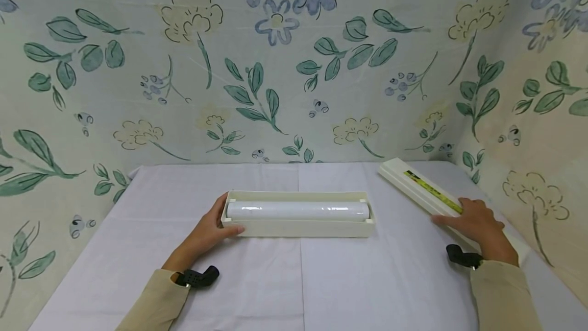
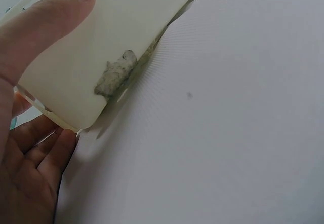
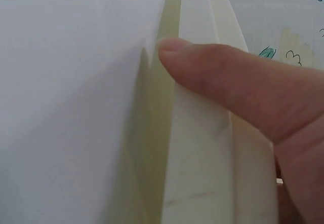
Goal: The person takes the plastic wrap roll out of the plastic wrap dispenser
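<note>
A long cream dispenser box (image 1: 298, 229) lies crosswise on the table, its top uncovered. Inside rests a roll of clear plastic film (image 1: 298, 211). My left hand (image 1: 209, 226) grips the box's left end, the thumb (image 2: 55, 19) on its front wall and fingers around the end. A ragged grey patch (image 2: 116, 74) marks the box's lower edge in the left wrist view. To the right, my right hand (image 1: 480, 226) holds the long cream lid (image 1: 413, 188), which lies slantwise and bears a yellow-green label strip (image 1: 432, 190). The right thumb (image 3: 202, 69) hooks over the lid's near edge; its other fingers are mostly hidden.
A white cloth (image 1: 257, 280) with fold lines covers the table. Behind and at the right hangs a flower-patterned backdrop (image 1: 285, 101). Each wrist wears a black camera band (image 1: 199, 277).
</note>
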